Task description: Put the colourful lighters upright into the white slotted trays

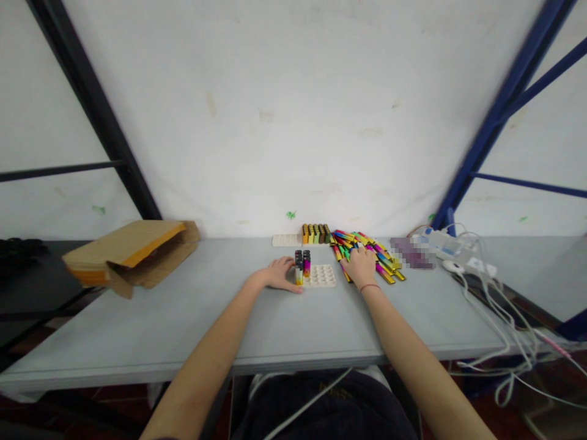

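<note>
My left hand [277, 275] rests at the left side of a white tray with round holes [325, 276]. Its fingers and thumb are apart, curved around the tray's left end beside several upright lighters [306, 264] with dark tops. Whether the fingertips touch the lighters I cannot tell. Over a loose pile of shiny, multicoloured lighters [385, 269] lies my right hand [362, 266], thumb apart from the fingers. A green lighter [347, 252] shows close to its thumb; the fingertips are partly hidden among the pile.
Behind the tray stands a row of yellow to dark lighters [316, 234], with another white tray [287, 240] beside it. An opened cardboard box [137, 250] lies at the left. White cables [486, 287] and a power strip [452, 245] occupy the right side of the grey table [192, 330].
</note>
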Tool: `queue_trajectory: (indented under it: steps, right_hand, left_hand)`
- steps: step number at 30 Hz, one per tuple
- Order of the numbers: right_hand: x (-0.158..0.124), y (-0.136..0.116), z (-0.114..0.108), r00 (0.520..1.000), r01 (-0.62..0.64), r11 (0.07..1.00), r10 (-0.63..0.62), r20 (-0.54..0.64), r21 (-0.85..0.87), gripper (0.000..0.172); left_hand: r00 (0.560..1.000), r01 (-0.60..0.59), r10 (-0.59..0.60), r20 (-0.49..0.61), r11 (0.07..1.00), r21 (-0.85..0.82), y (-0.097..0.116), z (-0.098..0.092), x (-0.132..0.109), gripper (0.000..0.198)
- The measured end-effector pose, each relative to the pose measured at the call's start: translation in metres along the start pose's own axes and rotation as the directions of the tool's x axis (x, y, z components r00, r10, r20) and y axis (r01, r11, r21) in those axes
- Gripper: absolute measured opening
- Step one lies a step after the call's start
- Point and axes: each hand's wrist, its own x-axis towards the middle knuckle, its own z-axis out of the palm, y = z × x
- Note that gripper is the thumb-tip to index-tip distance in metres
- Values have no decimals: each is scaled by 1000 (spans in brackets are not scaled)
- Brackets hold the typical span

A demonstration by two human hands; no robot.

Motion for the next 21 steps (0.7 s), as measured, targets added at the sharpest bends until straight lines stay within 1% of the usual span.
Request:
queue_trajectory:
  steps: [3, 7, 10, 12, 14, 16, 18, 20, 21]
  right_hand:
    - [0, 0, 2, 1000, -9, 1000, 9, 17, 11, 34]
    - [0, 1, 5, 999, -18, 1000, 17, 50, 17, 31]
    - [2, 3, 5, 999, -28, 998, 26, 41, 54, 29]
    - [5, 5, 4, 999, -40, 992, 36, 37, 123, 28]
    - [7, 7, 2, 998, -53, 963, 44, 41, 263, 30]
    - [8, 7, 1, 998, -55, 881, 45, 32, 470, 33]
    - [8, 5, 0, 999, -34, 736, 43, 4, 676, 36]
    - [6, 2, -2, 999, 8, 594, 26, -30, 804, 38]
    - [4, 0, -3, 999, 27, 548, 15, -42, 836, 39]
  left_hand:
    - [1000, -2, 2, -2, 1000, -4, 0, 0, 0, 113]
    - [1000, -8, 8, -5, 1000, -5, -1, 1, 1, 112]
    - [1000, -2, 2, -3, 1000, -4, -1, 1, 0, 112]
    - [1000, -1, 1, -3, 1000, -4, -1, 1, 0, 112]
    - [1000, -5, 5, -6, 1000, -4, 0, 1, 0, 112]
    - [1000, -14, 14, -9, 1000, -4, 0, 1, 0, 112]
    - [1000, -16, 16, -13, 1000, -3, 0, 1, 0, 112]
    - [1000, -10, 10, -12, 1000, -2, 1, 0, 0, 111]
    - [1000, -6, 6, -11, 1000, -2, 1, 0, -1, 111]
